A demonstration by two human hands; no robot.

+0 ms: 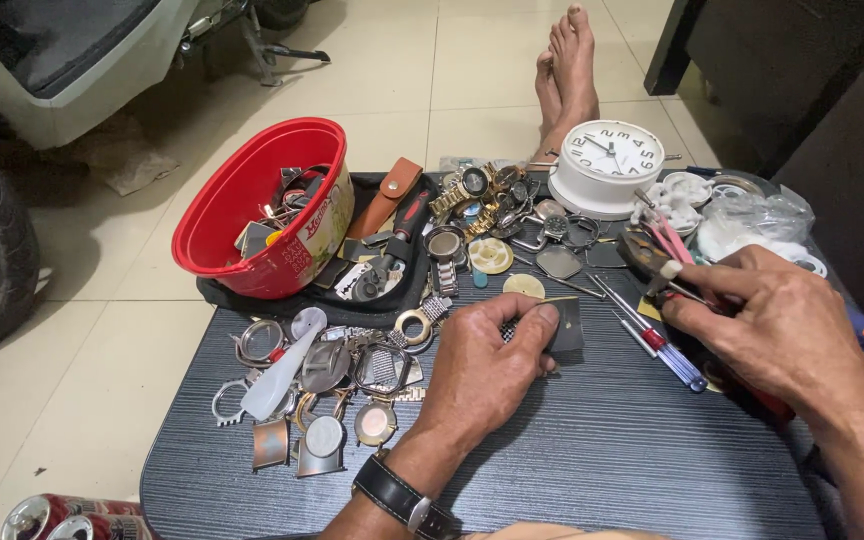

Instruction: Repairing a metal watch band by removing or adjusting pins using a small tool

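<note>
Dark wood-grain tabletop (572, 450) over tiled floor, crowded with watch parts. We see left hand (487, 370) palm-down, fingers curled, pinching small dark flat piece (564, 325) against table, likely to keep it from sliding. Right hand (767, 325) closed around thin tool (674, 277), tip angled toward that piece; what tool is, hard to tell. 2 screwdrivers (657, 340) lie between hands, within reach. Red tub (257, 205) and white clock (607, 165) pushed back.
</note>
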